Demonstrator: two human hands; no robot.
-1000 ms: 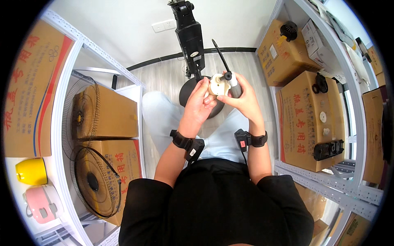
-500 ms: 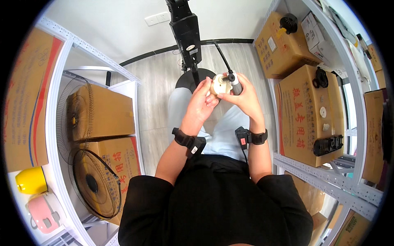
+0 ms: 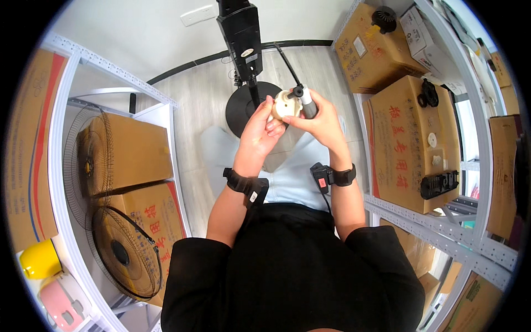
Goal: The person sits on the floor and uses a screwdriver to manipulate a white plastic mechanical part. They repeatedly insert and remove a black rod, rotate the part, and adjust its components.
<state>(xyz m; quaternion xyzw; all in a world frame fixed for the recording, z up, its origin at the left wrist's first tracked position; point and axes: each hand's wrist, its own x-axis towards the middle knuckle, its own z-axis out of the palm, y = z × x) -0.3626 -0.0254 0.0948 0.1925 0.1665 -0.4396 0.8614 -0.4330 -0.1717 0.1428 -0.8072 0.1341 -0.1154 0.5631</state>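
Observation:
A round cream-coloured plastic part (image 3: 286, 106), hollow like a shallow cup, sits between both hands above my knees. The fingers and thumb of my left hand (image 3: 259, 133) are closed on its left side. My right hand (image 3: 325, 126) is wrapped round a grey-and-white cylinder (image 3: 308, 105), with its thumb against the cream part's lower edge. At the cylinder's upper end, a black joint (image 3: 298, 90) reaches over the cream part, and a thin black rod (image 3: 286, 63) slants up from there. How these pieces join is too small to tell.
Ahead stands a black fan stand (image 3: 243, 47) on a round black base (image 3: 237, 113). Left shelves hold wire fan guards (image 3: 127, 252) and cartons (image 3: 141, 146). On the right, a carton (image 3: 406, 152) bears a black slotted part (image 3: 440, 184) and small white pieces.
The view has shifted slightly. My left knee has moved outward, showing more of the stand's base. Both hands keep their hold, and the cream part and cylinder have turned a little.

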